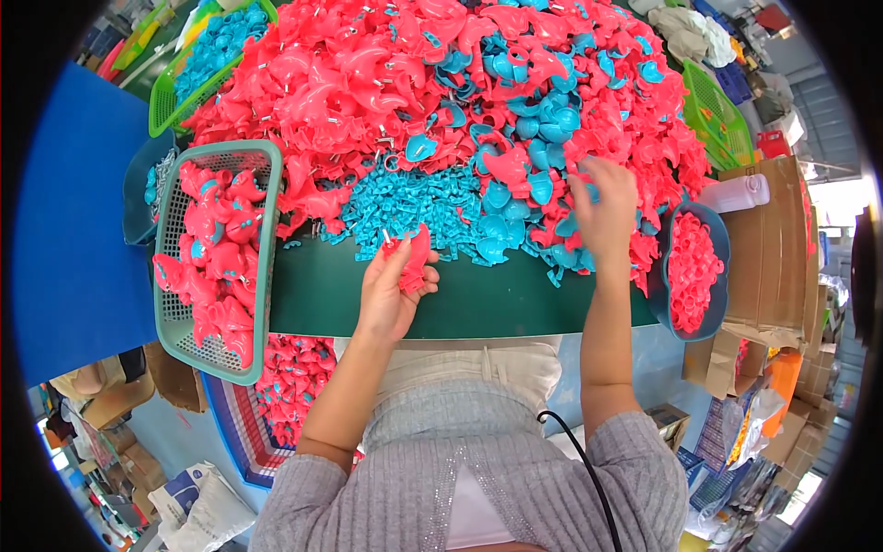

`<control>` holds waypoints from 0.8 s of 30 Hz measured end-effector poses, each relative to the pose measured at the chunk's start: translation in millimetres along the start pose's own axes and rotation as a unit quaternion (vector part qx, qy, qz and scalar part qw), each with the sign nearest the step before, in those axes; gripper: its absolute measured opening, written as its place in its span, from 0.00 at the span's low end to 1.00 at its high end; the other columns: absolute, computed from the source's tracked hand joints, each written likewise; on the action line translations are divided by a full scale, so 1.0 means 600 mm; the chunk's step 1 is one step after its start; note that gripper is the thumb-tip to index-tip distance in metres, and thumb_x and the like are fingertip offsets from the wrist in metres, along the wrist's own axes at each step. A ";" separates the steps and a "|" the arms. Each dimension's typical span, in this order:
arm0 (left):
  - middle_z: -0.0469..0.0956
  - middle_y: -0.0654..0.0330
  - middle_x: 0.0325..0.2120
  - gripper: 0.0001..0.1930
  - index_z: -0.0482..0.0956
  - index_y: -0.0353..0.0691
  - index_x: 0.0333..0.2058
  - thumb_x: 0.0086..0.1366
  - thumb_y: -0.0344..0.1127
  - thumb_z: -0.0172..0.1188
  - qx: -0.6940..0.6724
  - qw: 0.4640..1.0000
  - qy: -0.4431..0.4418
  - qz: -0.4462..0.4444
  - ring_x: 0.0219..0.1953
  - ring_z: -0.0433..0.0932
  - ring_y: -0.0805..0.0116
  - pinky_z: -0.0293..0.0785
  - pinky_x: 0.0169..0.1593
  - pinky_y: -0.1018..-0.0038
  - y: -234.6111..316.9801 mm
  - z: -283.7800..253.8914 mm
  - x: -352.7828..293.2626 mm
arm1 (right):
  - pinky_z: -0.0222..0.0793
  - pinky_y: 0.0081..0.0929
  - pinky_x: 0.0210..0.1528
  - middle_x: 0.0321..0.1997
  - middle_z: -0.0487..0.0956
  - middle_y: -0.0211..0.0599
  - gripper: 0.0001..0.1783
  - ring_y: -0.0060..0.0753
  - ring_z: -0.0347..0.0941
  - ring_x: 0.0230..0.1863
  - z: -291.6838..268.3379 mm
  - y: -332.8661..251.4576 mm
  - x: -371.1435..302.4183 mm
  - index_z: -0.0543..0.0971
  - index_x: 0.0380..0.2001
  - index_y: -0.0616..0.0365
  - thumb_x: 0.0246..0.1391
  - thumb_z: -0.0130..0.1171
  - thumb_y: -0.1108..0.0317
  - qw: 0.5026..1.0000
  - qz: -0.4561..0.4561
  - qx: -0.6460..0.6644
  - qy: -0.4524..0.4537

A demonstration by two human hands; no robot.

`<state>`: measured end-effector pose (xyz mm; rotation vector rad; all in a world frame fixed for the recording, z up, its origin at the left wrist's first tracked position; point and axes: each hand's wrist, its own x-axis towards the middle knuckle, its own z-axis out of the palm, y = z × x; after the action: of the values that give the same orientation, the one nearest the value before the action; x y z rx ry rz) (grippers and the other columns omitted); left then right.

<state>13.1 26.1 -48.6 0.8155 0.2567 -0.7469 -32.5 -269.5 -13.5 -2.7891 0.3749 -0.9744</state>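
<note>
My left hand (394,293) is closed on a pinkish-red plastic shell piece (416,258), held above the table's near edge. A short pale metal pin sticks out at the piece's upper left. My right hand (604,207) reaches into the right side of the pile, its fingers curved and apart. Blue plastic cup-shaped pieces (494,247) lie beside it, and a bit of blue shows between its thumb and fingers. Small blue plastic clips (409,204) are heaped in front of my left hand. Behind them rises a large mound of pinkish-red shell pieces (340,78).
A green-grey basket (264,317) of assembled red-and-blue pieces stands at the left edge. On the right, a dark blue tub (723,267) holds small red rings, next to a cardboard box (768,248). Bare green tabletop (497,299) shows near me. Below left sits a crate (225,432).
</note>
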 end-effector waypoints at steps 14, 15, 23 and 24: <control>0.78 0.59 0.32 0.13 0.71 0.39 0.44 0.65 0.38 0.58 0.012 1.000 0.014 -0.011 0.27 0.77 0.71 0.75 0.31 0.76 -0.012 -0.008 0.004 | 0.63 0.37 0.47 0.42 0.79 0.37 0.05 0.42 0.69 0.45 0.035 -0.054 -0.046 0.82 0.27 0.58 0.43 0.65 0.71 0.997 0.034 0.044 -0.049; 0.78 0.59 0.32 0.13 0.71 0.39 0.44 0.64 0.38 0.59 0.012 1.000 0.016 -0.012 0.28 0.78 0.71 0.74 0.31 0.76 -0.010 -0.006 0.005 | 0.64 0.37 0.48 0.43 0.79 0.39 0.05 0.42 0.70 0.46 0.029 -0.057 -0.042 0.82 0.27 0.59 0.43 0.65 0.72 0.995 0.047 0.077 -0.042; 0.79 0.60 0.34 0.17 0.70 0.39 0.45 0.61 0.37 0.63 0.025 1.000 -0.003 -0.015 0.31 0.79 0.70 0.73 0.30 0.78 -0.018 0.050 0.034 | 0.69 0.33 0.45 0.45 0.78 0.44 0.06 0.45 0.74 0.44 0.049 -0.079 -0.041 0.80 0.29 0.62 0.44 0.64 0.75 0.996 0.014 0.088 -0.003; 0.79 0.60 0.34 0.17 0.70 0.39 0.45 0.61 0.37 0.63 0.024 1.000 -0.005 -0.015 0.31 0.79 0.70 0.73 0.30 0.78 -0.020 0.055 0.036 | 0.69 0.33 0.44 0.45 0.78 0.45 0.07 0.45 0.74 0.45 0.052 -0.075 -0.041 0.79 0.30 0.62 0.45 0.64 0.76 0.996 0.017 0.092 0.004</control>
<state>18.4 -14.7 -43.5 0.8559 0.2435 -0.7868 -23.3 -217.2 -41.6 -2.6053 0.3165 -0.9614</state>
